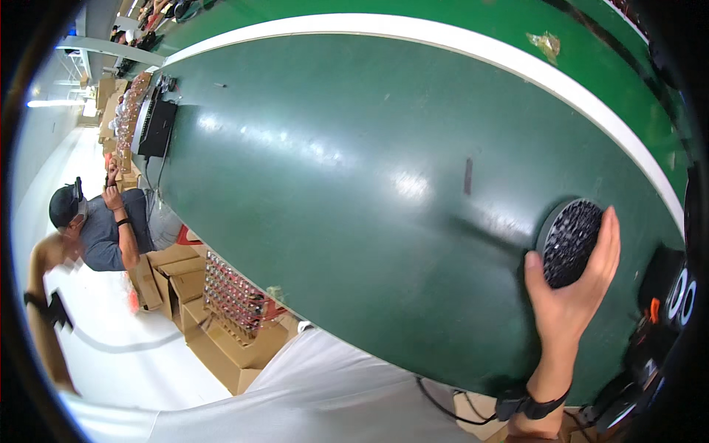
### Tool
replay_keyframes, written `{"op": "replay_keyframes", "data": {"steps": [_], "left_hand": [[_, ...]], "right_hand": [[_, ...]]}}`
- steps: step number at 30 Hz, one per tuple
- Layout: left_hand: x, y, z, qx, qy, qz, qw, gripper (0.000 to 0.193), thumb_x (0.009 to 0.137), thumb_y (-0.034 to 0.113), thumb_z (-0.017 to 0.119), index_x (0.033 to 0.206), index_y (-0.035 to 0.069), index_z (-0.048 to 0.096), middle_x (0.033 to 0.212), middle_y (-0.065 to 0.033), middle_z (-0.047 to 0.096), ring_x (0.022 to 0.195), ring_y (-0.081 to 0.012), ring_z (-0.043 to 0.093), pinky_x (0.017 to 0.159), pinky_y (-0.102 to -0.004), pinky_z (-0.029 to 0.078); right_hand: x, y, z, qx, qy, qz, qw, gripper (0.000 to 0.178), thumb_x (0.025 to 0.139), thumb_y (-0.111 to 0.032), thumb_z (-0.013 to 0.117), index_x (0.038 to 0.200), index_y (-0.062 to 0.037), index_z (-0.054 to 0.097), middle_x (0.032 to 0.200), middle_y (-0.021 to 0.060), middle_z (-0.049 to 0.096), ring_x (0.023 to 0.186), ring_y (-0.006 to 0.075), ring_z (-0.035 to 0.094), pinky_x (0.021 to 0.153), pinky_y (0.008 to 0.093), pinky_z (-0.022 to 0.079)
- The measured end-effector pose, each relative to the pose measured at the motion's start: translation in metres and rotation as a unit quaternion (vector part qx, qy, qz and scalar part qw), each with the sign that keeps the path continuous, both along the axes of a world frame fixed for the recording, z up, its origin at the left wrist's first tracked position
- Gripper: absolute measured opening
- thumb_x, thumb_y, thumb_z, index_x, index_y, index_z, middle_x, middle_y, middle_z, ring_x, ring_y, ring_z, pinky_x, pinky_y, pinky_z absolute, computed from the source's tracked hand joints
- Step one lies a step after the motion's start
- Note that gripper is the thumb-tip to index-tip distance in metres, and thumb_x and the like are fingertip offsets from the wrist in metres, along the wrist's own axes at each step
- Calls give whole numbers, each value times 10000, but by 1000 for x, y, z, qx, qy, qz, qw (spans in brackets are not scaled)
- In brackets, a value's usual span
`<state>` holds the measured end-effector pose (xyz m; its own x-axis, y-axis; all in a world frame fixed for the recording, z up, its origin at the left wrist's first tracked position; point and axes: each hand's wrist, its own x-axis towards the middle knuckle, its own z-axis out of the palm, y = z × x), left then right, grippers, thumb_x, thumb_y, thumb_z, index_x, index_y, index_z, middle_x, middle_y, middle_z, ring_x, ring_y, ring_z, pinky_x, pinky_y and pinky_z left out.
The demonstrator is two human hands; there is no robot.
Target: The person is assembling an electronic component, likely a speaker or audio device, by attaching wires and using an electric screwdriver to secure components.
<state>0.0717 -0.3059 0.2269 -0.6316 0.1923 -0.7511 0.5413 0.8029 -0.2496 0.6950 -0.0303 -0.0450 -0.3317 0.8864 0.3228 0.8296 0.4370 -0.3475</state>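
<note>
At the right of the green table (317, 199), my right hand (572, 295) grips a shallow round grey-rimmed dish (572, 240) full of small shiny black pieces. My thumb lies on its near-left side and my fingers curl round its right side. Whether the dish rests on the table or is slightly raised, I cannot tell. My left hand (53, 251) is out at the far left, away from the table, with a black band on its wrist. Its fingers are blurred, and I see nothing held in it.
A seated co-worker (118, 225) in a dark cap handles something small at the table's left end. A black box with a cable (157, 125) stands there. Cardboard boxes (229, 351) and a tray of small reddish parts (235, 295) lie below the edge. Black round-faced items (668, 295) crowd the right.
</note>
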Motion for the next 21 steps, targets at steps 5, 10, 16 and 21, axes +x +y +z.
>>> {"op": "replay_keyframes", "data": {"steps": [5,10,16,21], "left_hand": [[25,114,-28,83,33,-188,978,302,948,289,588,1115,43,641,1013,-73,674,856,-149,649,715,-311,549],[35,281,-12,163,80,-412,893,310,940,292,593,1115,43,649,1025,-76,679,856,-149,652,705,-318,553],[61,472,-171,456,82,-360,810,695,839,376,690,1414,61,463,1238,-205,602,963,-278,650,755,-359,558],[12,573,-256,578,151,-242,764,987,769,404,718,1558,170,173,1346,-257,547,1253,-404,527,1072,-395,419]], "right_hand": [[8,-4,0,63,15,6,998,982,627,-245,800,1451,36,345,1432,257,423,1319,417,405,1116,475,305],[18,-13,-7,61,3,1,998,979,623,-284,800,1433,42,358,1419,264,432,1304,432,414,1102,489,322],[18,-15,-8,68,0,-5,998,1021,572,-342,796,1422,42,380,1408,267,449,1285,439,435,1088,509,340],[23,-15,-9,75,-8,-12,997,994,602,-433,775,1389,61,421,1393,289,459,1249,459,466,1056,528,357]]}}
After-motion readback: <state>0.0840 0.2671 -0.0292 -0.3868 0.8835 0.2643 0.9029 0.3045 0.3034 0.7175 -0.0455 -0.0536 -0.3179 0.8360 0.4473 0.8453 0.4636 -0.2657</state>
